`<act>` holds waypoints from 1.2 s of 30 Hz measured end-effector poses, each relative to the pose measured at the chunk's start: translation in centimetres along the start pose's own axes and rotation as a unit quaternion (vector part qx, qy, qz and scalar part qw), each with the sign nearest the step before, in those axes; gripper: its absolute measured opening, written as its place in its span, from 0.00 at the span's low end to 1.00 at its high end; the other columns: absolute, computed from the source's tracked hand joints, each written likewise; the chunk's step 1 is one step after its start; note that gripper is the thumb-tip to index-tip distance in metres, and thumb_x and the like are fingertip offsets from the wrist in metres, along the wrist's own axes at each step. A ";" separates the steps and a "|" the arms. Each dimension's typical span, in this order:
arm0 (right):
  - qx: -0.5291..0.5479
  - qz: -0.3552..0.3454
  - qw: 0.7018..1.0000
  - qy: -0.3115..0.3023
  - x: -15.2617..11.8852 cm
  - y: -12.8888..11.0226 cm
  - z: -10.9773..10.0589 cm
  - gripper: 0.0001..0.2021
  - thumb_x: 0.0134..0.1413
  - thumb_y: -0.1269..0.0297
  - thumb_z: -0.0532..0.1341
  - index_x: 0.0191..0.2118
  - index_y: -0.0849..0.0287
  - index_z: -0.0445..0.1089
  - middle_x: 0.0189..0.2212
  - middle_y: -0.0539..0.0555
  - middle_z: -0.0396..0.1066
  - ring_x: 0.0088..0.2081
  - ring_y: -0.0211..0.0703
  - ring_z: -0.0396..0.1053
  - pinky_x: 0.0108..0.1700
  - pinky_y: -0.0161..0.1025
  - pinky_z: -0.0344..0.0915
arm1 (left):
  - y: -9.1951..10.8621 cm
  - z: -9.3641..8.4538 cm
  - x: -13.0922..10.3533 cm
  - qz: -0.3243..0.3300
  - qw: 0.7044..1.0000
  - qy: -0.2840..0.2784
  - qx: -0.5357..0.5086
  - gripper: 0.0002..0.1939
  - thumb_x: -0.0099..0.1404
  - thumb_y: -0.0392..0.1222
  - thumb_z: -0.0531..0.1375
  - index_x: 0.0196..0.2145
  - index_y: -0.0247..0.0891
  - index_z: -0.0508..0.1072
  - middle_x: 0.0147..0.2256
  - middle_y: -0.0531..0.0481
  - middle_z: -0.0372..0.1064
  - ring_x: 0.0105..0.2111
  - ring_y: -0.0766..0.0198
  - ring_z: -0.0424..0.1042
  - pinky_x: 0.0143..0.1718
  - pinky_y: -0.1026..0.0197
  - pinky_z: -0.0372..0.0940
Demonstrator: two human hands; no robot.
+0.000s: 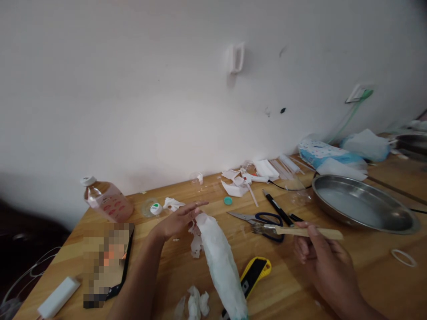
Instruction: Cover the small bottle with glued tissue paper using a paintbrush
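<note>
steel basin [360, 204]: glossy metal | table [287, 275]: smooth wood | wall [133, 89]: matt

left hand [180, 218] extended, palm down; right hand [325, 260] raised, fingers curled closed.

White paper-wrapped roll [222, 262], long, greenish tint nr bottom, tilted, top end @ L hand [180, 220]; wooden-handled brush [308, 232] ~horizontal.

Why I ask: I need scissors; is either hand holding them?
No, the scissors lie on the table and the right hand holds a brush.
</note>
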State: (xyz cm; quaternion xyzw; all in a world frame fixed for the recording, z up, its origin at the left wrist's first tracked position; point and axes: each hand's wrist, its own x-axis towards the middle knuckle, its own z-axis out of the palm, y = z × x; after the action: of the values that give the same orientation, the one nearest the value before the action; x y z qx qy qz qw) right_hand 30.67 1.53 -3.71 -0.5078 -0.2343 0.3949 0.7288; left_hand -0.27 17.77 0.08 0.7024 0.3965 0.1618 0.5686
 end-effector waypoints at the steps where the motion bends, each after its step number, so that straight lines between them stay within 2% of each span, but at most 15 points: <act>1: 0.000 0.001 1.000 0.001 0.0 -0.1 0.1 0.14 0.51 0.51 0.67 0.38 0.55 0.74 0.16 0.47 0.59 0.20 0.36 0.56 0.21 0.34 0.56 | -0.1 0.0 0.1 0.001 1.000 -0.001 -0.003 0.29 0.68 0.57 0.53 0.62 0.43 0.64 0.34 0.51 0.66 0.32 0.64 0.63 0.35 0.61 0.60; 7: 0.012 0.010 1.000 0.010 -0.4 -0.6 0.4 0.15 0.51 0.51 0.68 0.38 0.57 0.73 0.16 0.47 0.59 0.21 0.34 0.56 0.21 0.31 0.56 | -2.0 -0.2 0.7 0.012 0.999 -0.039 -0.020 0.30 0.67 0.53 0.56 0.63 0.41 0.61 0.32 0.52 0.66 0.31 0.65 0.64 0.33 0.62 0.60; 11: 0.015 0.015 1.000 0.013 -0.3 -0.4 0.3 0.16 0.52 0.51 0.68 0.38 0.58 0.73 0.16 0.47 0.59 0.20 0.33 0.56 0.21 0.30 0.56 | -2.6 -0.3 1.0 0.023 0.998 -0.046 -0.025 0.27 0.68 0.48 0.56 0.62 0.41 0.63 0.36 0.49 0.69 0.32 0.65 0.66 0.34 0.62 0.60; 21: 0.010 0.013 1.000 0.013 0.0 -0.2 0.3 0.17 0.50 0.50 0.69 0.38 0.58 0.73 0.16 0.46 0.59 0.20 0.33 0.56 0.21 0.29 0.56 | -2.1 0.6 1.1 0.019 0.993 -0.095 -0.065 0.29 0.63 0.39 0.59 0.62 0.42 0.63 0.40 0.47 0.71 0.36 0.62 0.70 0.40 0.58 0.65; 27: 0.002 0.014 1.000 0.010 0.1 -0.2 0.2 0.16 0.49 0.49 0.68 0.37 0.56 0.74 0.16 0.47 0.59 0.20 0.35 0.56 0.20 0.32 0.56 | -2.0 0.5 1.1 0.020 0.995 -0.079 -0.051 0.26 0.64 0.39 0.59 0.59 0.44 0.66 0.44 0.46 0.70 0.38 0.62 0.68 0.38 0.61 0.64; 32: -0.004 0.021 1.000 0.011 0.0 -0.4 0.3 0.17 0.48 0.49 0.69 0.38 0.56 0.74 0.17 0.47 0.59 0.20 0.35 0.55 0.20 0.33 0.55 | -1.7 0.5 0.9 0.011 0.994 -0.091 -0.056 0.27 0.64 0.42 0.59 0.61 0.43 0.65 0.40 0.48 0.70 0.34 0.65 0.67 0.37 0.61 0.63; 36: 0.002 0.028 1.000 0.003 -0.2 -0.8 0.6 0.16 0.49 0.50 0.69 0.38 0.57 0.73 0.17 0.46 0.59 0.21 0.35 0.55 0.21 0.33 0.55 | -1.6 0.6 0.8 0.014 0.994 -0.090 -0.061 0.25 0.64 0.41 0.60 0.59 0.45 0.68 0.41 0.48 0.70 0.34 0.65 0.66 0.36 0.63 0.61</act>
State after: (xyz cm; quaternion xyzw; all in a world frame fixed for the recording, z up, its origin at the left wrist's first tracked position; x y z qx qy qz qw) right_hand 30.38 1.58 -2.71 -0.5140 -0.2172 0.4145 0.7189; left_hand 0.01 18.04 -1.74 0.6838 0.3231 0.1299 0.6413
